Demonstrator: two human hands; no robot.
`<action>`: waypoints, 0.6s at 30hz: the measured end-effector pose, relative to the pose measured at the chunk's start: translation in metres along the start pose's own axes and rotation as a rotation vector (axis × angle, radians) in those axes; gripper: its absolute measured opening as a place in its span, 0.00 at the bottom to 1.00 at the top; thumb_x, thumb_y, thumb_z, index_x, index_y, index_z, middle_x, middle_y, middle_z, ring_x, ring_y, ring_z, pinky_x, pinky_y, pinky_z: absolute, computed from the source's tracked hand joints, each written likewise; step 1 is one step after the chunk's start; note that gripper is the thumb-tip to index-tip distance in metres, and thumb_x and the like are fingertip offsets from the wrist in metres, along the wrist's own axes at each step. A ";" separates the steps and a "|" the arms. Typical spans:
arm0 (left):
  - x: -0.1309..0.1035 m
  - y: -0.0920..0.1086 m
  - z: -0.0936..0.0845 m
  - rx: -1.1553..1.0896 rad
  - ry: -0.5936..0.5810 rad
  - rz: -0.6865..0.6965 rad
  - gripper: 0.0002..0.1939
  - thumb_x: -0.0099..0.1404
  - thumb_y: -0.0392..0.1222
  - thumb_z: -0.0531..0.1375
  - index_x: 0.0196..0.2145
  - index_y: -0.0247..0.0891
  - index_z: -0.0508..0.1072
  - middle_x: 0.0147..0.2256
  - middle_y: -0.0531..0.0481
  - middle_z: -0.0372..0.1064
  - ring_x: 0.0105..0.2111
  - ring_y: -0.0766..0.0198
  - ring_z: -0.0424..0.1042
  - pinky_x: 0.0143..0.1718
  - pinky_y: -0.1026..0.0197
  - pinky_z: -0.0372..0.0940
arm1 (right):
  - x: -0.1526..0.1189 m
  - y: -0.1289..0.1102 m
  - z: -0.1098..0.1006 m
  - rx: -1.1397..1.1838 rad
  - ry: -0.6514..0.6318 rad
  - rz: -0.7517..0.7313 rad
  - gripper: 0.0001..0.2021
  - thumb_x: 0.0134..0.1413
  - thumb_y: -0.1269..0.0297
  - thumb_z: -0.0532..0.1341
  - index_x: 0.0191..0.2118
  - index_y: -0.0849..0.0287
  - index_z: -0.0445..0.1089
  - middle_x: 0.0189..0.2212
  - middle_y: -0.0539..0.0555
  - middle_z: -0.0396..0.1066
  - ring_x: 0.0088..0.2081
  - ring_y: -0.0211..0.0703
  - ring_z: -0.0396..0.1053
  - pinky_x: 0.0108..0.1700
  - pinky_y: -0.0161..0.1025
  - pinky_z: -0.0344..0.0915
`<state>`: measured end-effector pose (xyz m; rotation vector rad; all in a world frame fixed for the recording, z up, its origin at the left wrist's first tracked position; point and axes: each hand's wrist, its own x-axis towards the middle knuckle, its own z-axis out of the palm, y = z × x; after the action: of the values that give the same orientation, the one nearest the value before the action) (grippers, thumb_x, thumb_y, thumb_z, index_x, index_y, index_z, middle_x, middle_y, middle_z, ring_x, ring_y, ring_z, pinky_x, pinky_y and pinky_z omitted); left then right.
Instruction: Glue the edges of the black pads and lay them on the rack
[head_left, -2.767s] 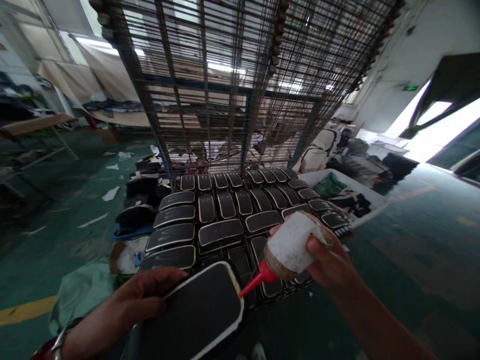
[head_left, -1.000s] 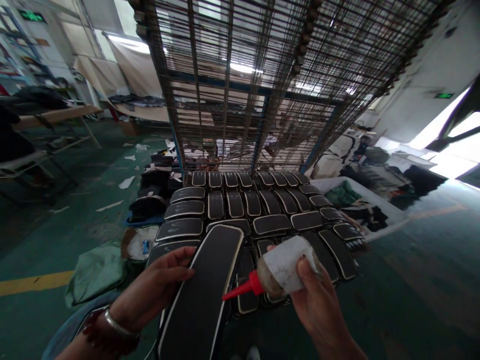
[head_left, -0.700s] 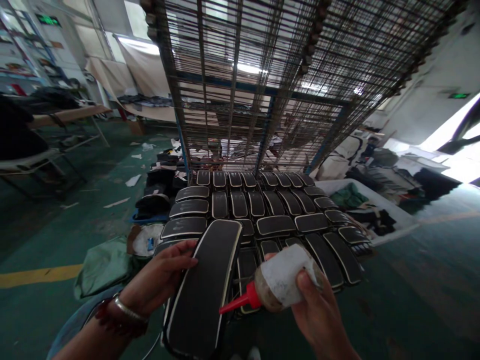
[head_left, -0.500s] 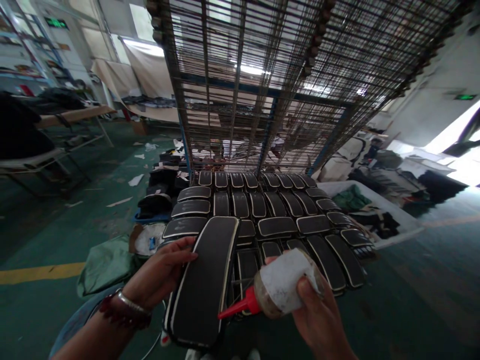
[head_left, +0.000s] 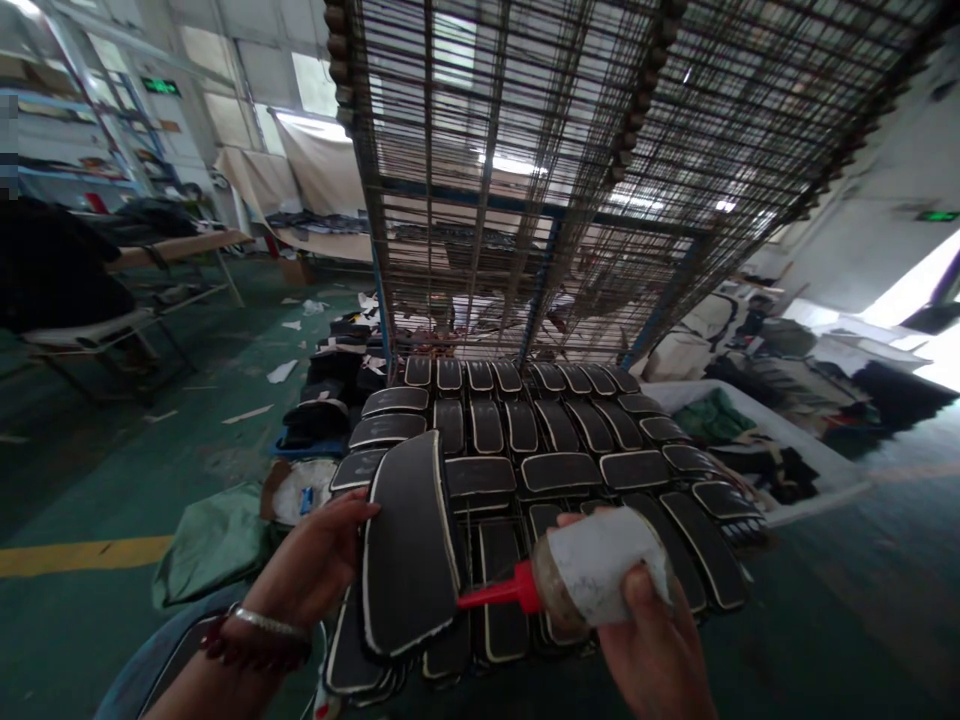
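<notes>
My left hand (head_left: 334, 550) grips the left edge of a dark curved panel (head_left: 409, 550), its fingers partly hidden behind it. A pale line runs along the panel's rim. My right hand (head_left: 649, 620) is wrapped round a glue bottle (head_left: 600, 565) with a whitish label and brownish contents. The bottle lies almost level, and its red nozzle (head_left: 499, 592) points left, the tip at the panel's lower right edge. Below and behind are rows of similar dark panels (head_left: 561, 474) with pale rims, several of them stacked.
A tall wire rack (head_left: 525, 200) leans above the panels. Left of them are a green cloth bag (head_left: 217, 540), a tub with a blue item (head_left: 306, 500) and black stacked pieces (head_left: 319, 415). A white bin (head_left: 817, 490) with fabric stands right. A person in dark clothing (head_left: 60, 260) is at far left.
The panel in my left hand has turned and tilted, its top shifting left. The bottle in my right hand has moved slightly right and its nozzle is now more level. The camera view has shifted slightly.
</notes>
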<state>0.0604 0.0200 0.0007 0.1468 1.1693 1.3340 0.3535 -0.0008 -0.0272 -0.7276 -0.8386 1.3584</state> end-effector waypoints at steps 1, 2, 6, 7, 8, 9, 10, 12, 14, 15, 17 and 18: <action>0.001 -0.003 -0.001 -0.045 0.024 -0.011 0.11 0.60 0.19 0.56 0.31 0.32 0.70 0.22 0.52 0.74 0.20 0.67 0.76 0.21 0.69 0.73 | 0.002 0.000 -0.003 -0.001 0.006 -0.025 0.21 0.56 0.52 0.67 0.54 0.47 0.68 0.49 0.61 0.73 0.47 0.59 0.72 0.43 0.54 0.72; 0.002 -0.006 -0.002 -0.091 0.044 -0.027 0.11 0.61 0.19 0.55 0.30 0.32 0.69 0.22 0.52 0.74 0.19 0.68 0.75 0.20 0.71 0.72 | 0.004 0.000 -0.005 -0.002 0.016 -0.051 0.21 0.56 0.51 0.67 0.54 0.46 0.68 0.50 0.60 0.73 0.48 0.59 0.72 0.44 0.54 0.72; 0.004 -0.017 0.000 -0.223 0.077 -0.087 0.13 0.62 0.19 0.53 0.27 0.33 0.66 0.19 0.55 0.72 0.15 0.74 0.71 0.16 0.77 0.68 | 0.009 0.003 -0.012 0.000 0.064 -0.136 0.24 0.56 0.49 0.67 0.57 0.45 0.65 0.50 0.60 0.73 0.48 0.59 0.72 0.45 0.55 0.72; 0.002 -0.020 0.002 -0.250 0.082 -0.096 0.13 0.63 0.19 0.53 0.27 0.34 0.65 0.19 0.55 0.71 0.15 0.74 0.71 0.16 0.77 0.68 | 0.010 0.004 -0.013 0.005 0.075 -0.152 0.26 0.56 0.49 0.67 0.58 0.44 0.64 0.49 0.59 0.73 0.48 0.59 0.72 0.46 0.56 0.72; 0.001 -0.022 0.004 -0.269 0.085 -0.102 0.14 0.64 0.19 0.52 0.27 0.34 0.65 0.19 0.56 0.71 0.15 0.74 0.71 0.16 0.77 0.68 | 0.010 0.005 -0.014 0.011 0.085 -0.163 0.27 0.56 0.49 0.67 0.59 0.44 0.63 0.49 0.59 0.74 0.48 0.59 0.72 0.47 0.57 0.71; -0.001 -0.023 0.007 -0.280 0.085 -0.102 0.14 0.64 0.20 0.51 0.28 0.34 0.65 0.19 0.55 0.71 0.15 0.74 0.72 0.16 0.76 0.69 | 0.010 0.005 -0.015 0.018 0.094 -0.166 0.28 0.55 0.49 0.67 0.59 0.44 0.62 0.48 0.59 0.74 0.48 0.59 0.71 0.47 0.57 0.71; -0.003 -0.024 0.010 -0.292 0.089 -0.103 0.13 0.65 0.20 0.51 0.28 0.35 0.65 0.20 0.55 0.72 0.16 0.73 0.72 0.17 0.76 0.69 | 0.009 0.006 -0.016 0.026 0.100 -0.166 0.29 0.55 0.48 0.68 0.60 0.44 0.61 0.48 0.59 0.74 0.49 0.60 0.71 0.47 0.58 0.71; -0.006 -0.025 0.016 -0.310 0.104 -0.107 0.13 0.66 0.21 0.50 0.29 0.35 0.64 0.20 0.55 0.71 0.16 0.73 0.72 0.15 0.77 0.68 | 0.008 0.008 -0.017 0.040 0.098 -0.155 0.30 0.54 0.48 0.68 0.60 0.45 0.62 0.48 0.60 0.73 0.50 0.61 0.71 0.48 0.59 0.70; -0.007 -0.024 0.020 -0.323 0.117 -0.104 0.13 0.66 0.21 0.50 0.29 0.35 0.64 0.19 0.56 0.70 0.15 0.75 0.70 0.14 0.78 0.66 | 0.007 0.009 -0.018 0.048 0.084 -0.147 0.28 0.54 0.48 0.68 0.58 0.46 0.64 0.50 0.61 0.72 0.51 0.62 0.70 0.48 0.59 0.70; -0.007 -0.024 0.021 -0.327 0.120 -0.098 0.13 0.66 0.21 0.50 0.29 0.35 0.64 0.19 0.56 0.70 0.14 0.76 0.70 0.14 0.79 0.65 | 0.006 0.011 -0.017 0.051 0.073 -0.142 0.27 0.53 0.48 0.68 0.57 0.46 0.65 0.50 0.61 0.72 0.51 0.63 0.70 0.47 0.59 0.71; -0.005 -0.024 0.021 -0.328 0.112 -0.088 0.13 0.66 0.21 0.50 0.29 0.35 0.64 0.19 0.57 0.69 0.14 0.76 0.69 0.14 0.79 0.66 | 0.003 0.014 -0.013 0.066 0.082 -0.122 0.27 0.52 0.48 0.69 0.56 0.47 0.66 0.50 0.62 0.72 0.50 0.65 0.70 0.46 0.60 0.71; -0.003 -0.024 0.021 -0.324 0.107 -0.082 0.13 0.66 0.20 0.51 0.30 0.34 0.64 0.20 0.57 0.69 0.15 0.75 0.70 0.15 0.78 0.66 | 0.000 0.017 -0.011 0.077 0.106 -0.109 0.28 0.51 0.48 0.70 0.56 0.47 0.65 0.50 0.62 0.72 0.50 0.65 0.70 0.45 0.60 0.71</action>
<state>0.0922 0.0203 -0.0043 -0.2068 1.0200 1.4522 0.3537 0.0012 -0.0469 -0.6780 -0.7276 1.2371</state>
